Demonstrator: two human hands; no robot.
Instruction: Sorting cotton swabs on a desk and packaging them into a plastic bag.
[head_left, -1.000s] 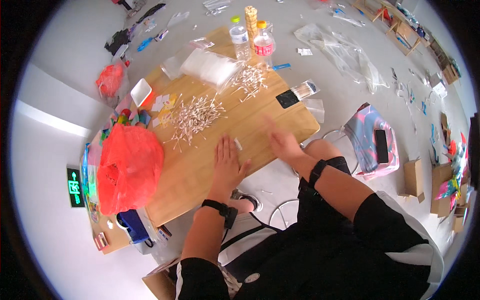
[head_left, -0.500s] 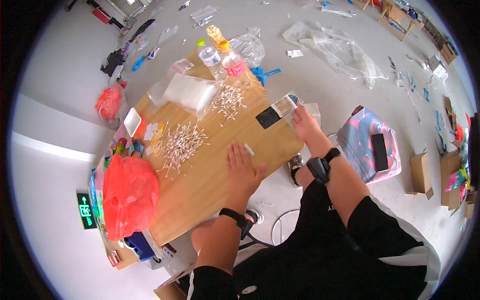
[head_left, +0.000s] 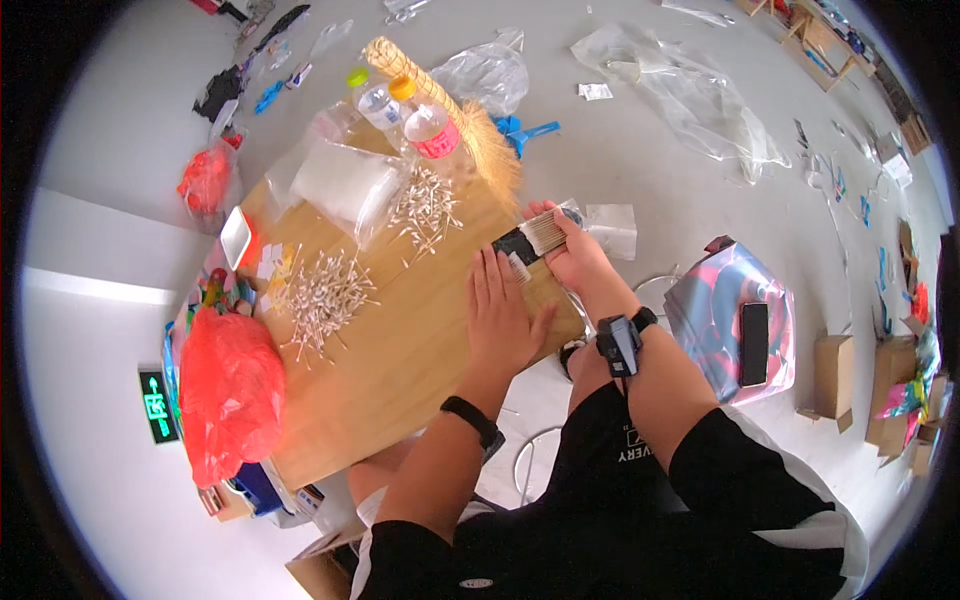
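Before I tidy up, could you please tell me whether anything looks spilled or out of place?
Yes: swabs lie loose in two messy piles on the table, and clear plastic lies crumpled on the floor, looking like discarded wrapping.

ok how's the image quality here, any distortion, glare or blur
In the head view: black fisheye rim in the corners; bright white wall at lower left; pale sheen on the shiny blue-and-pink patterned block; bare left hand and bare right hand fairly sharp.

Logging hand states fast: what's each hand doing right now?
Left hand: open, palm down, beside some cotton swabs.
Right hand: closed, holding the clear swab packet.
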